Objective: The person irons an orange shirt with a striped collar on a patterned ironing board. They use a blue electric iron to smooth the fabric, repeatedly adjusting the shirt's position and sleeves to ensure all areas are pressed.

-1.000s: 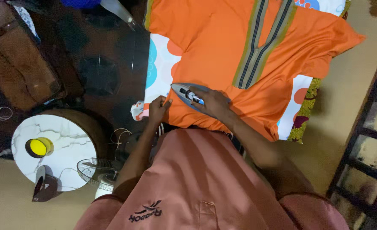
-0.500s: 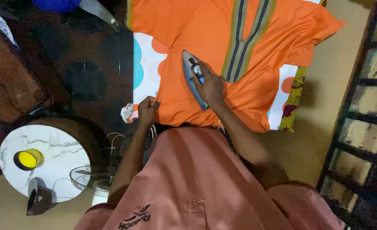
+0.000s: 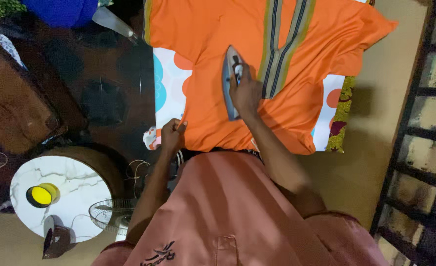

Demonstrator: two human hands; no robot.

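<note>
An orange shirt with a striped green and grey placket lies flat on a white cloth with orange and blue circles. My right hand grips the handle of a blue and grey clothes iron, which rests on the shirt just left of the placket, tip pointing away from me. My left hand pinches the shirt's near left edge at the hem and holds it down.
A round white marble side table at lower left carries a yellow lidded jar and a dark cap. A small fan stands beside it. A brown bag lies at left. A dark metal grille runs along the right.
My right hand has slid the iron from the shirt's near left hem up and away toward the placket, turning its tip away from me. My left hand stays on the hem.
</note>
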